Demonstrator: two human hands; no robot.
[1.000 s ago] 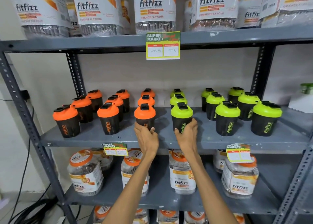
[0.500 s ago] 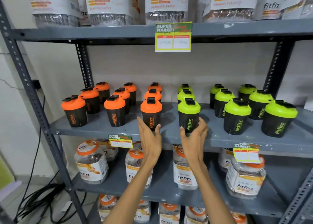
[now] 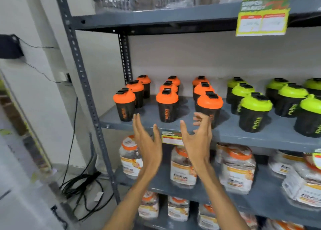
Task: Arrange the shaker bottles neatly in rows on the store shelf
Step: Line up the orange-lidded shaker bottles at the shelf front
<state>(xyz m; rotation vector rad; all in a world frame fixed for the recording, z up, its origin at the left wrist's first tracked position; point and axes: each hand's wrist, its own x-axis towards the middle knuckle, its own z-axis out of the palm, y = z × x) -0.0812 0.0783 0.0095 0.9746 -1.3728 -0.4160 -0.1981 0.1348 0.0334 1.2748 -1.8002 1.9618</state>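
Note:
Black shaker bottles stand in rows on the grey middle shelf (image 3: 225,134). Three rows with orange lids are on the left; their front bottles are the left one (image 3: 124,106), the middle one (image 3: 167,106) and the right one (image 3: 211,106). Green-lidded rows follow to the right, with a front bottle (image 3: 254,113) nearest. My left hand (image 3: 147,142) is open, fingers spread, in front of the shelf edge below the left and middle orange rows. My right hand (image 3: 198,137) is open too, its fingers just in front of the right orange front bottle. Neither hand holds anything.
A price tag (image 3: 171,137) hangs on the shelf edge between my hands. Clear jars (image 3: 182,167) with orange lids fill the shelves below. Large tubs stand on the top shelf with a price card (image 3: 262,16). The rack's upright post (image 3: 83,83) and floor cables (image 3: 81,186) are at left.
My hands let go of the front orange and green bottles, pulled back and opened. The view and both hands have shifted left, toward the orange rows.

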